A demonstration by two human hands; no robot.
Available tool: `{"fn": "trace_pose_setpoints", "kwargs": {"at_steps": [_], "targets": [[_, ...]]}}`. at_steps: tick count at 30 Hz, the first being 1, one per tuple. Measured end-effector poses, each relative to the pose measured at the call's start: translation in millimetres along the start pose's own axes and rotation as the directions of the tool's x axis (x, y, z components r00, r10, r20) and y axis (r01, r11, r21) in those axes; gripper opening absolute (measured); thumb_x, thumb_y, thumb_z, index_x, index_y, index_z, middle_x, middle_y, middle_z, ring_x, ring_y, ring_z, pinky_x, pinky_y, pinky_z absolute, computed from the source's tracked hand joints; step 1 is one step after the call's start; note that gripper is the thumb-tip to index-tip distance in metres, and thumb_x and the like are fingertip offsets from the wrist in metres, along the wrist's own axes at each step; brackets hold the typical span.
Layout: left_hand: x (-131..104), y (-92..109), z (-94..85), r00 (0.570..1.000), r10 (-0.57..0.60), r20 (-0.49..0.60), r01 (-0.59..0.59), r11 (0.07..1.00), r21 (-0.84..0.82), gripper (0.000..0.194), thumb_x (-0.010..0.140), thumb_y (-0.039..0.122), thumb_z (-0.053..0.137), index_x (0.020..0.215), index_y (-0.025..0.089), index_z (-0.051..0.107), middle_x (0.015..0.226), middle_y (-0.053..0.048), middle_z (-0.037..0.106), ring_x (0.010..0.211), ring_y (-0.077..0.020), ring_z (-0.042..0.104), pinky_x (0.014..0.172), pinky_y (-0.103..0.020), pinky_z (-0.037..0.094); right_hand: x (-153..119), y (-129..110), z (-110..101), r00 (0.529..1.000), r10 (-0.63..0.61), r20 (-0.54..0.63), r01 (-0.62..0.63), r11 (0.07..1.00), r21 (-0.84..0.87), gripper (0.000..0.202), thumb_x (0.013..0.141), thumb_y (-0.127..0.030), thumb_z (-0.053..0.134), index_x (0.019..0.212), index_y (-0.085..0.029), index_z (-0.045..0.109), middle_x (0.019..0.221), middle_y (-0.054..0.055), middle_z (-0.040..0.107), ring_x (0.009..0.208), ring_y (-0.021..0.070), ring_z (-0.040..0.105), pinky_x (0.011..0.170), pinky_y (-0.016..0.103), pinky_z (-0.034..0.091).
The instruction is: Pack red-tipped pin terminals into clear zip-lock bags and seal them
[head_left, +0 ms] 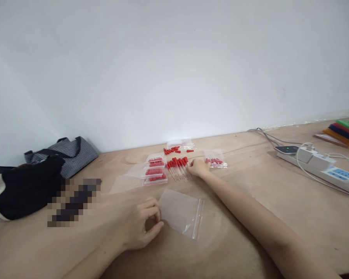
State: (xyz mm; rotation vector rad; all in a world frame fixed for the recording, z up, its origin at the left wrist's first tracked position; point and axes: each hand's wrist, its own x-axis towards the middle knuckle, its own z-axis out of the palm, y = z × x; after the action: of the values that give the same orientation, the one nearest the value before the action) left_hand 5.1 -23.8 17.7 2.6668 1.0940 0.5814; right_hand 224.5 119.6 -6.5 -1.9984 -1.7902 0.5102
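My left hand [144, 224] rests on the wooden table [250, 201] with its fingers curled, pinching the left edge of an empty clear zip bag [182, 213] with a red seal strip. My right hand [199, 167] reaches far forward and lies on a loose pile of red-capped droppers [178, 166]. Whether it grips any of them I cannot tell. Left of the pile lies a stack of filled bags [155, 170]. Another filled bag [216, 159] sits just right of my right hand. A few loose red caps [174, 149] lie behind the pile.
A striped bag [66, 153] and a dark bag [20, 190] lie at the left by the wall. A white power strip [322, 166] with cables and a small device [286, 149] are on the right. Coloured sheets [344, 133] are stacked at the far right.
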Motion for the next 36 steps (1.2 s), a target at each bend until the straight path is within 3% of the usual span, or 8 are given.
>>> {"fn": "trace_pose_setpoints", "kwargs": {"at_steps": [3,7,11,13,15,18,22,36], "targets": [[20.0,5.7,0.4,0.992,0.055,0.114,-0.050,0.998,-0.047,0.020,0.076,0.030,0.050,0.092,0.020,0.058,0.101,-0.009,0.059,0.097,-0.0229,0.053,0.083,-0.036,0.042,5.8,-0.6,-0.5,1.000,0.012,0.022,-0.013,1.000,0.016,0.013,0.063,-0.028,0.056,0.065,-0.018,0.063,0.080,0.010,0.066,0.086,0.0277,0.057,0.087,0.050,0.025],[40.6,9.8,17.1,0.934,0.110,0.339,-0.102,0.994,-0.042,0.064,0.074,0.046,0.055,0.130,0.028,0.032,0.137,-0.006,0.031,0.126,-0.0275,0.024,0.102,-0.046,0.018,13.9,0.0,-0.3,0.999,0.017,0.034,-0.018,0.999,0.046,0.011,0.059,-0.027,0.060,0.061,-0.017,0.062,0.072,0.009,0.065,0.079,0.0273,0.058,0.085,0.052,0.027],[40.5,1.8,35.0,0.962,-0.036,0.271,0.032,0.999,0.021,0.060,0.080,0.051,0.045,0.132,0.029,0.026,0.140,-0.005,0.022,0.128,-0.0247,0.019,0.103,-0.046,0.014,9.4,2.3,-2.0,0.999,-0.018,-0.043,0.023,0.995,0.098,0.017,0.064,-0.034,0.057,0.069,-0.018,0.061,0.075,0.007,0.064,0.077,0.0226,0.057,0.079,0.041,0.036],[37.3,-2.5,38.7,0.968,-0.119,0.220,0.109,0.992,0.060,0.057,0.082,0.051,0.043,0.132,0.028,0.027,0.140,-0.006,0.023,0.128,-0.0231,0.019,0.103,-0.045,0.014,-3.0,8.4,-4.0,0.981,-0.149,-0.127,0.171,0.969,0.181,0.019,0.071,-0.034,0.051,0.072,-0.018,0.060,0.072,0.004,0.062,0.071,0.0171,0.056,0.068,0.030,0.040],[35.2,-4.4,39.5,0.965,-0.180,0.188,0.165,0.982,0.094,0.057,0.082,0.052,0.041,0.131,0.027,0.029,0.139,-0.007,0.023,0.128,-0.0228,0.019,0.103,-0.045,0.014,-21.8,20.5,-7.1,0.910,-0.376,-0.172,0.410,0.874,0.262,0.024,0.076,-0.035,0.047,0.066,-0.016,0.058,0.063,0.001,0.058,0.060,0.0132,0.053,0.058,0.025,0.039],[35.0,-3.5,39.7,0.955,-0.238,0.177,0.216,0.967,0.136,0.059,0.081,0.054,0.039,0.131,0.023,0.031,0.140,-0.009,0.022,0.128,-0.0235,0.019,0.103,-0.044,0.015,-53.2,45.7,-13.1,0.722,-0.688,-0.069,0.677,0.682,0.275,0.029,0.078,-0.037,0.047,0.060,-0.017,0.059,0.061,0.001,0.055,0.062,0.0127,0.051,0.061,0.025,0.039],[36.5,-2.4,41.6,0.951,-0.260,0.168,0.232,0.958,0.167,0.060,0.082,0.054,0.037,0.131,0.020,0.031,0.140,-0.010,0.022,0.128,-0.0233,0.018,0.103,-0.043,0.015,-76.3,69.9,-18.0,0.530,-0.848,0.015,0.825,0.519,0.224,0.023,0.081,-0.032,0.047,0.090,-0.019,0.064,0.080,0.006,0.058,0.077,0.0151,0.051,0.071,0.029,0.040],[36.9,-5.3,46.1,0.958,-0.251,0.138,0.230,0.961,0.151,0.060,0.081,0.053,0.038,0.130,0.020,0.033,0.139,-0.011,0.025,0.127,-0.0242,0.021,0.102,-0.044,0.016,-81.2,61.7,-14.8,0.423,-0.905,0.036,0.898,0.424,0.119,0.026,0.080,-0.029,0.049,0.102,-0.022,0.060,0.091,0.007,0.056,0.084,0.0164,0.050,0.075,0.032,0.039]]}}
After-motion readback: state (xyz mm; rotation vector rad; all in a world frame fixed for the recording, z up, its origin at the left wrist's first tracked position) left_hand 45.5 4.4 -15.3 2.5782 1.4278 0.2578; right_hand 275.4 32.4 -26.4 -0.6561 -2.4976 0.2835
